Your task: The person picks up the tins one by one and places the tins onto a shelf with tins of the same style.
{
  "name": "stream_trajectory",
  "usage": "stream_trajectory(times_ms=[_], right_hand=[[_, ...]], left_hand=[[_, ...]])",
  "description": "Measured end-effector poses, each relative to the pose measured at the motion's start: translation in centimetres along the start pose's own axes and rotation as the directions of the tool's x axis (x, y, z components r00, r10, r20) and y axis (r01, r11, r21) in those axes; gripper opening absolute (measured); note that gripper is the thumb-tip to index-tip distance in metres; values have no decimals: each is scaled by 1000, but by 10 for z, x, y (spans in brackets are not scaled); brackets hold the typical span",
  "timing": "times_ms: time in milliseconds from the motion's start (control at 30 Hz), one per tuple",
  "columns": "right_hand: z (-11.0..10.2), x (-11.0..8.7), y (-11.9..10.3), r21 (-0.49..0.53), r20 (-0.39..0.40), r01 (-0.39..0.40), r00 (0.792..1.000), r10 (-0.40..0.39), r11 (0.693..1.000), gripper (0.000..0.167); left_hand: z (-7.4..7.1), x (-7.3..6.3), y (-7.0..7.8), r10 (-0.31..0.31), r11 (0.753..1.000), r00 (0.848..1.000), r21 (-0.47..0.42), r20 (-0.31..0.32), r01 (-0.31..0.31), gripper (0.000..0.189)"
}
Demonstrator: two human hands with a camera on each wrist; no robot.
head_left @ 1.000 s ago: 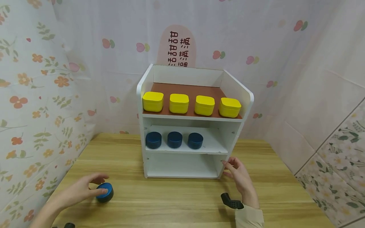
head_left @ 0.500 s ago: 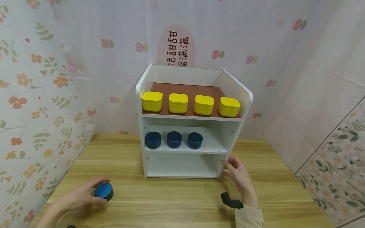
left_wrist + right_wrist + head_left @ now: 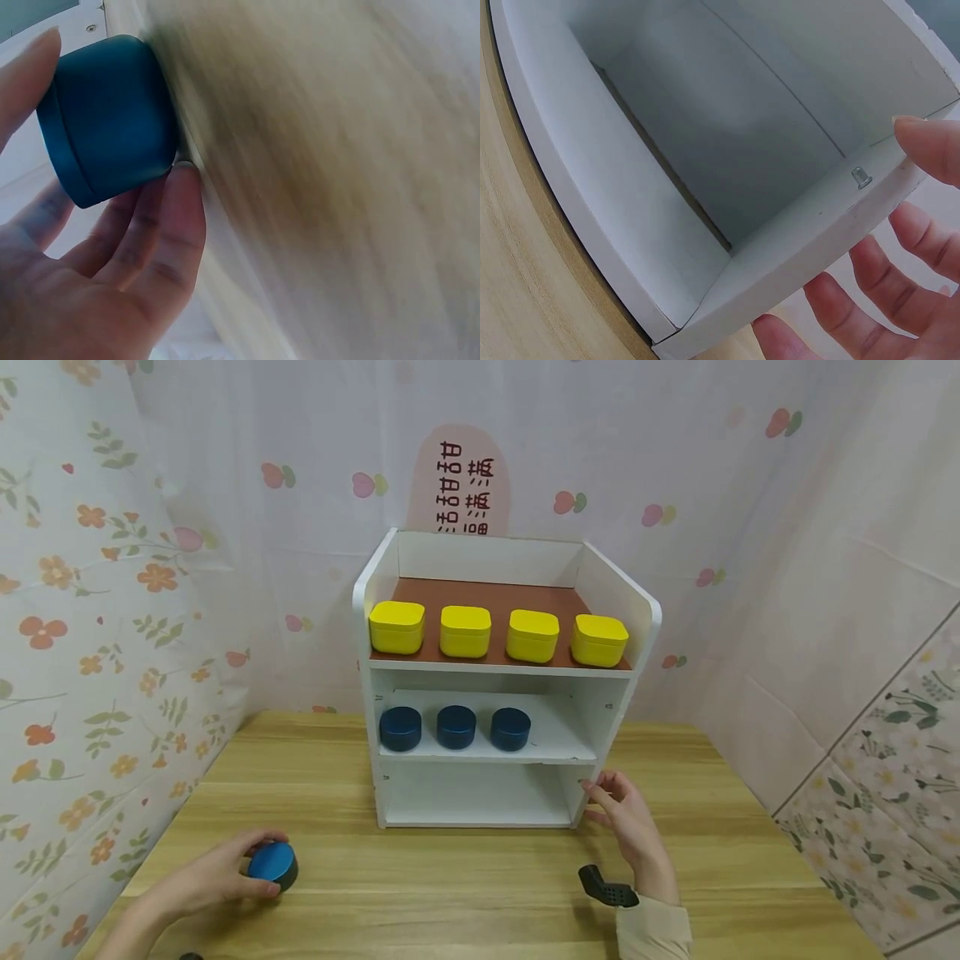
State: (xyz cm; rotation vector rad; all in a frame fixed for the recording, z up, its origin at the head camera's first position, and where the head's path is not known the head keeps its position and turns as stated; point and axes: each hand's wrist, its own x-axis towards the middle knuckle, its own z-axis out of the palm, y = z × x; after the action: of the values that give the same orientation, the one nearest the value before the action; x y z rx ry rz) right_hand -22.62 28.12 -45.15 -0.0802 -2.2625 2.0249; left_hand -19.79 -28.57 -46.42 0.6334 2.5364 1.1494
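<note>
A round, lidded blue tin stands at the table's left front, and my left hand grips it. In the left wrist view, the thumb lies on one side of the tin and the fingers on the other, with its base right at the tabletop. My right hand holds the lower right side panel of a white shelf unit. Seen from the right wrist, the thumb is at the inner face of the panel and the fingers are along its outer face.
Three similar blue tins line the middle shelf from its left end, with bare shelf to their right. Several yellow lidded boxes stand along the brown top. A small shelf pin sticks out of the panel. Patterned curtains surround the table.
The left thumb and fingers have gone from lying over the blue tin to gripping its sides. The right hand keeps its hold on the shelf unit. The head view has shifted slightly.
</note>
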Motion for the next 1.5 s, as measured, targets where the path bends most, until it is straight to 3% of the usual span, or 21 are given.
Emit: stream_trajectory(times_ms=[467,800,1000,1367,1500], right_hand=[[1,-1,2,3,0,-4,1000,4,1000,33],[-1,-1,2,-3,-1,-5,1000,5,1000,32],[-1,0,1,-3,-3,-4,1000,4,1000,32],[0,0,1,-2,2,-3,1000,3,1000,32],[-1,1,1,-2,4,2,1000,-2,1000,32]], left_hand=[[4,10,17,-33,997,999,-64,12,34,66],[11,28,50,11,999,999,-35,-35,-12,67],[17,40,70,67,997,996,-24,-52,-68,65],[30,56,102,150,984,988,-90,-41,-153,62],[35,63,111,154,983,988,-93,-32,-156,61]])
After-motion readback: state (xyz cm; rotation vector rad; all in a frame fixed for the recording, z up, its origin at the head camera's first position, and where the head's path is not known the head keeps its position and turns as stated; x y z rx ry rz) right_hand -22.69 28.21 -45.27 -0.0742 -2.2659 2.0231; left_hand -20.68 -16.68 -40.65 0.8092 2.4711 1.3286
